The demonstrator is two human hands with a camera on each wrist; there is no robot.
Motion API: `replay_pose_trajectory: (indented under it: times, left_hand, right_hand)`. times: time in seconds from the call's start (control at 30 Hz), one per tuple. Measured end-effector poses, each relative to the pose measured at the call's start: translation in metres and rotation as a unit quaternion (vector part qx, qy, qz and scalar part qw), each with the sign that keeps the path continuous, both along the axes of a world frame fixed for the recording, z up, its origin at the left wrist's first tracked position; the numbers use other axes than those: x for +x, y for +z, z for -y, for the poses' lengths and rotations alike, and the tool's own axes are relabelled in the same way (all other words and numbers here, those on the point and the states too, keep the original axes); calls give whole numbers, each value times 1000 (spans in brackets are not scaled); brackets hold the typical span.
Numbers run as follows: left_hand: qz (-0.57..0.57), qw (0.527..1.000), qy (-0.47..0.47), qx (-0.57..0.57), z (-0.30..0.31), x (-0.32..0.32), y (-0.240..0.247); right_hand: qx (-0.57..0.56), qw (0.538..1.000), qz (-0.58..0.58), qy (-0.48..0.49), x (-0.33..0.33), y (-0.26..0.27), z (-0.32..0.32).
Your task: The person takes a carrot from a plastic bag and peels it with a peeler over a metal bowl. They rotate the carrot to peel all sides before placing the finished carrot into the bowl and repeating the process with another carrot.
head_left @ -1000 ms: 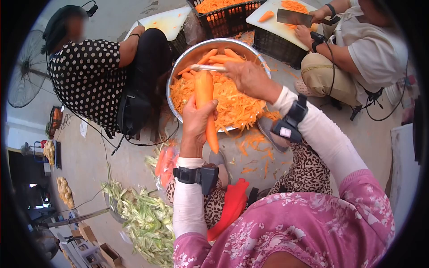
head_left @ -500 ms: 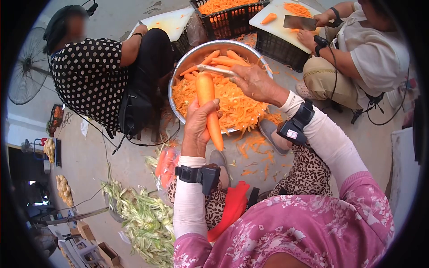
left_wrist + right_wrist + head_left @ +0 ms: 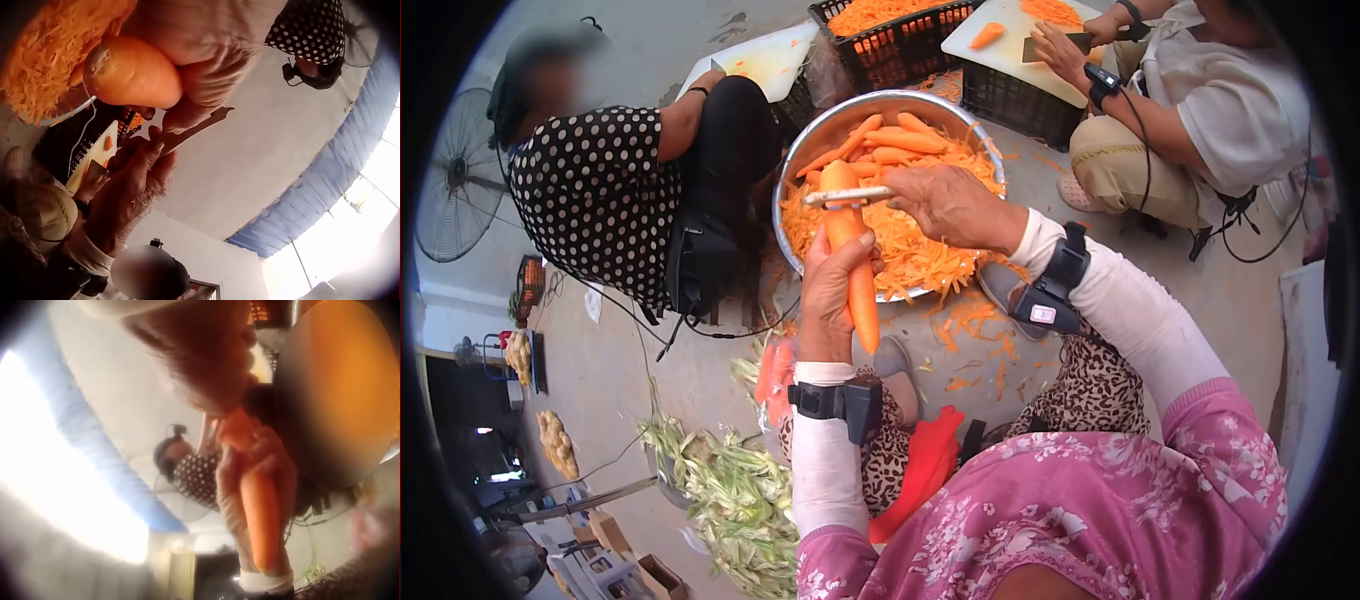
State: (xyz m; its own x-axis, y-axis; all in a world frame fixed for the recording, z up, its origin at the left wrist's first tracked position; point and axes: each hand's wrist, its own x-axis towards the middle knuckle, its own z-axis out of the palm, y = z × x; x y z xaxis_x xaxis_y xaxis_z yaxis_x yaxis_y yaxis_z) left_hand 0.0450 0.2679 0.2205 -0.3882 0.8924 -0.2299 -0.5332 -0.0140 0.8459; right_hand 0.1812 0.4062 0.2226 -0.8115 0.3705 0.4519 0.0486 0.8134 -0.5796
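Note:
My left hand (image 3: 830, 290) grips a large carrot (image 3: 863, 310) by its middle, its thick end pointing away from me over the basin. In my right hand (image 3: 955, 205) is a peeler (image 3: 840, 197), held by the handle, with its head lying across the carrot's upper part just above the left thumb. The left wrist view shows one rounded end of the carrot (image 3: 134, 72) close up and the peeler (image 3: 197, 128) edge-on. Below both hands stands a metal basin (image 3: 784, 225) holding peel shreds (image 3: 920, 260) and several whole carrots (image 3: 910, 140).
Two people sit opposite; the right one has a knife (image 3: 1080, 42) at a cutting board (image 3: 970, 42) on a black crate. Another crate (image 3: 900, 52) holds shredded carrot. Bagged carrots (image 3: 775, 375) and leafy husks (image 3: 735, 500) lie to my left, peel scraps (image 3: 965, 325) near my shoes.
The peeler has come down from the carrot's thick end toward my left hand. The carrot has shifted slightly left. The person at the right has spread a hand beside the knife.

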Motion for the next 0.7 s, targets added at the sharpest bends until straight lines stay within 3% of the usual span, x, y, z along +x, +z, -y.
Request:
replay_pose_trajectory:
  times: [0.1,0.17,0.4,0.47,0.6,0.7]
  left_hand:
    - [-8,1000,-19,-22,4,1,1]
    - [-17,997,-76,23,9,7,9]
    - [52,998,-24,-1,-1,1,-1]
    - [73,997,-20,-3,-3,0,-3]
    - [161,987,-15,18,-4,-6,-10]
    - [196,980,-20,30,-3,-5,-5]
  right_hand:
    - [16,998,-20,-55,-3,-18,-32]
    - [36,985,140,-97,6,-42,-59]
    - [-46,988,68,-132,14,-16,-46]
    - [-49,997,12,-51,13,-7,-28]
    - [-37,997,18,61,12,1,-4]
    - [-35,996,59,54,13,0,8]
